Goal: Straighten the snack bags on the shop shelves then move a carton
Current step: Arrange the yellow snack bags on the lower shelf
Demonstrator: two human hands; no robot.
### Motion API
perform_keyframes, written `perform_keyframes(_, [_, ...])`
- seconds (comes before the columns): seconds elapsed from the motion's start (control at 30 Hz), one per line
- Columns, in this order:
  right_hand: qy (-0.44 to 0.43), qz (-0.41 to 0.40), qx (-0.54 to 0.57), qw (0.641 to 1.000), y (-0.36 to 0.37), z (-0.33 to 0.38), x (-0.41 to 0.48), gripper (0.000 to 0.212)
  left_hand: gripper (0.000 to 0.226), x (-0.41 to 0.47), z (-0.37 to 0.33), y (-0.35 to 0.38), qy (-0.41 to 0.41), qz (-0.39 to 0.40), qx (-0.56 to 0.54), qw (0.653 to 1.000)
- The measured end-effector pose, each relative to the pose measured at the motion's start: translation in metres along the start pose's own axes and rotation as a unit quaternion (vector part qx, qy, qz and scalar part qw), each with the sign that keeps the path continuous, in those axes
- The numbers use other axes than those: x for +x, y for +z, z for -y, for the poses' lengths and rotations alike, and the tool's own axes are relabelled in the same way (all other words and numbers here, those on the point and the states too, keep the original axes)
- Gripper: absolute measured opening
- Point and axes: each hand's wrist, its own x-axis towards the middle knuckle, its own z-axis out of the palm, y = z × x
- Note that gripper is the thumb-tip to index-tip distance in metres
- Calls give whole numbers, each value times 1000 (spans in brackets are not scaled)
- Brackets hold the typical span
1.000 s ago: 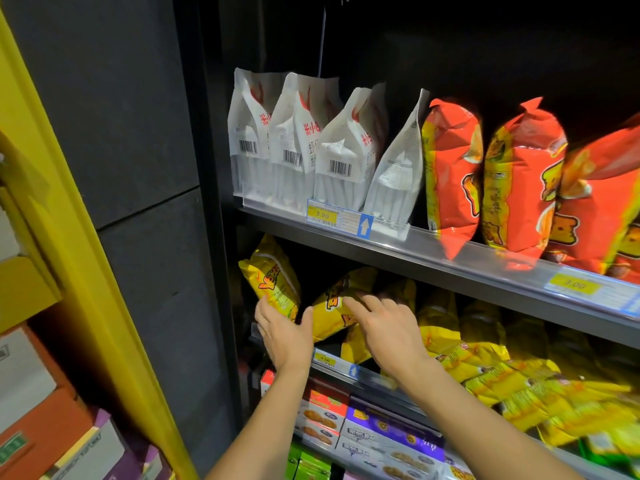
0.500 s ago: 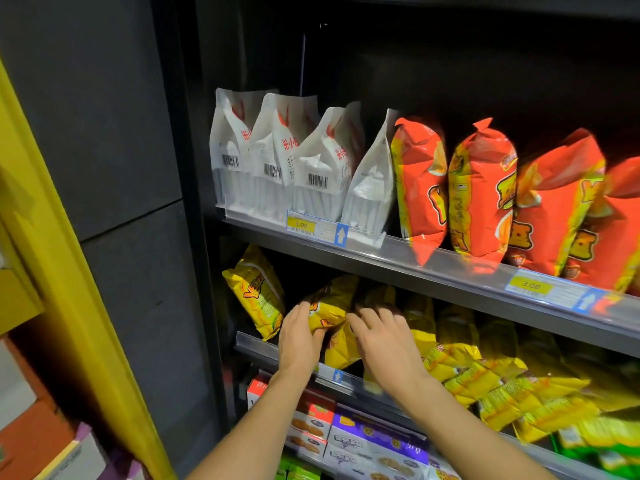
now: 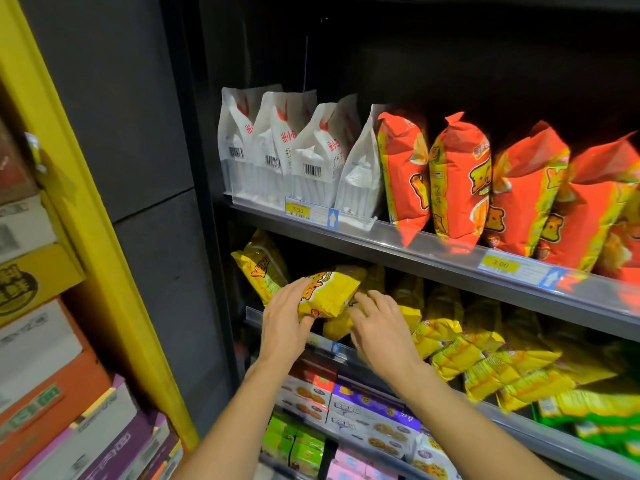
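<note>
Crowding grey shelves beside a yellow post: snack bags

The scene is shown by one wide-angle camera worn on the head, directed forward and a little down into a dark shop shelving unit. Its grey metal upper shelf runs across mid-picture. The shelves are viewed from arm's reach: the left hand, holding a yellow foil snack bag, and the right hand are seen at the centre, the forearms entering from below.
</note>
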Motion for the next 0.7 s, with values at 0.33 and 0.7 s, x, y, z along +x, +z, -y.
perform_keyframes(0.33, [156, 32, 393, 905, -47, -4, -52, 50, 58, -64, -76, -70, -90, 110, -143, 979])
perform_keyframes(0.7, [234, 62, 795, 557, -79, 9, -106, 65, 46, -104, -152, -93, -132, 201, -272, 932])
